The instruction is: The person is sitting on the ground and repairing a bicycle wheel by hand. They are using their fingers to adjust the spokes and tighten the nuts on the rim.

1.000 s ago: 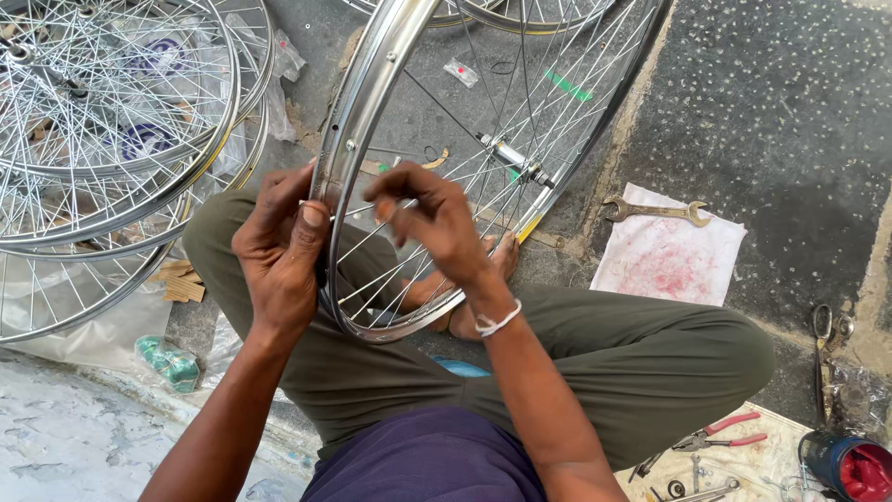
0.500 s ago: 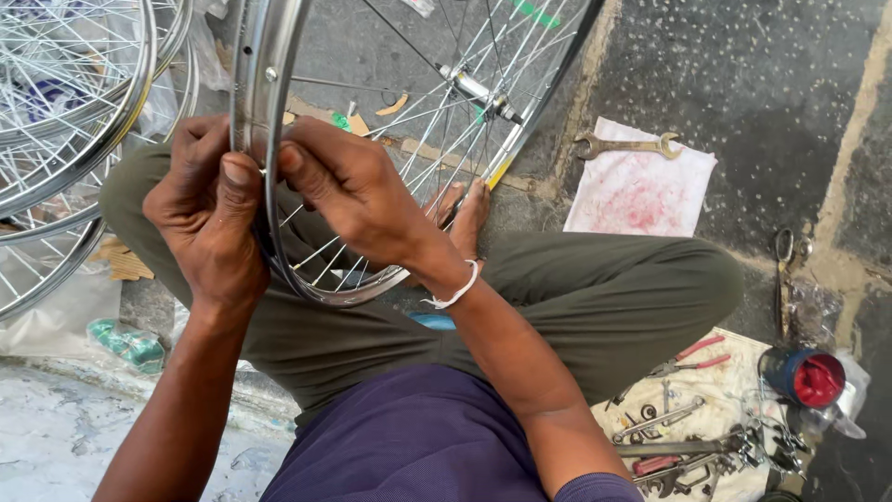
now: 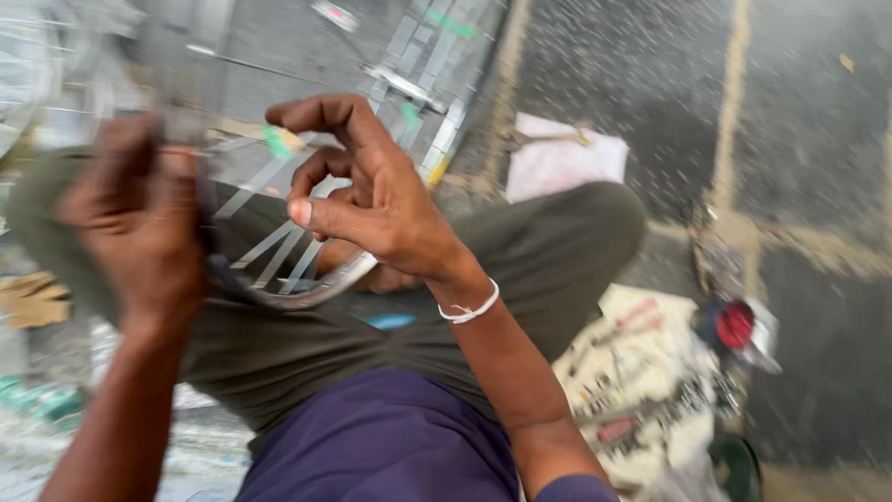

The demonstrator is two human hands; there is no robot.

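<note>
Pretty blurry shot, but here's what's readable. The bike wheel (image 3: 307,270) stands on edge across the person's lap, its rim dipping between the knees. The left hand (image 3: 139,218) is wrapped around the rim on the left side, fingers curled shut on it as far as the smear lets me tell. The right hand (image 3: 372,200) sits just inside the rim among the spokes (image 3: 269,246), thumb and forefinger pinched close together. Whether there's a tiny part between them I can't tell.

On the pavement to the right: a cloth (image 3: 567,158) with a wrench (image 3: 544,138) on it, and nearer, a sheet with scattered tools (image 3: 641,372).

My guess at the risk: with only one hand gripping, the wheel could twist or slide off the lap, or a fingertip could get nipped between crossing spokes.
</note>
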